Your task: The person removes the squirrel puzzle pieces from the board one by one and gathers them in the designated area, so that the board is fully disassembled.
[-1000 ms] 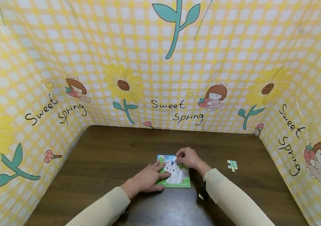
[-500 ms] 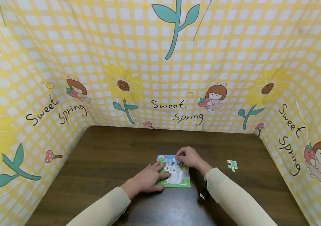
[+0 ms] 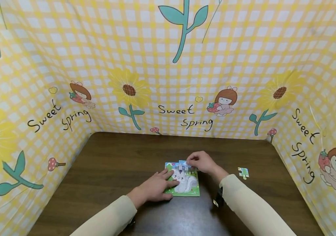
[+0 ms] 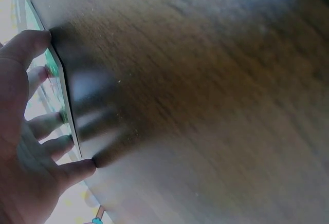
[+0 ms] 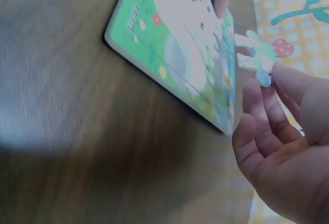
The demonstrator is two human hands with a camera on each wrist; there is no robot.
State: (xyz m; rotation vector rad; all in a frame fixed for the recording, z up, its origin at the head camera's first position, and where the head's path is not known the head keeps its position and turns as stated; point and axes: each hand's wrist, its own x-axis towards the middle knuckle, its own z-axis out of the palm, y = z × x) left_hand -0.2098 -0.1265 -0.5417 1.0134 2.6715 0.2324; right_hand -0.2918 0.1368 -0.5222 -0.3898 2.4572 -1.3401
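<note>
A jigsaw puzzle board (image 3: 195,192) with a white squirrel-like animal on green lies on the table. My left hand (image 3: 155,186) rests on the board's left side with its fingers spread; in the left wrist view, the fingers (image 4: 46,124) reach over its edge. Above the far edge of the board, my right hand (image 3: 204,162) pinches a pale blue and white puzzle piece (image 5: 261,57) between thumb and finger. The piece sticks out past that edge in the head view. Fingertips cover part of the piece, and the left hand hides part of the picture.
Another puzzle piece (image 3: 243,172), green and blue, lies to the right of the board. The brown wooden table (image 3: 120,154) is bordered at the back and sides by a yellow checked cloth (image 3: 174,78).
My right hand has moved slightly back and to the right, and the pinched puzzle piece now shows beyond the board's far edge. The left hand has stayed in place.
</note>
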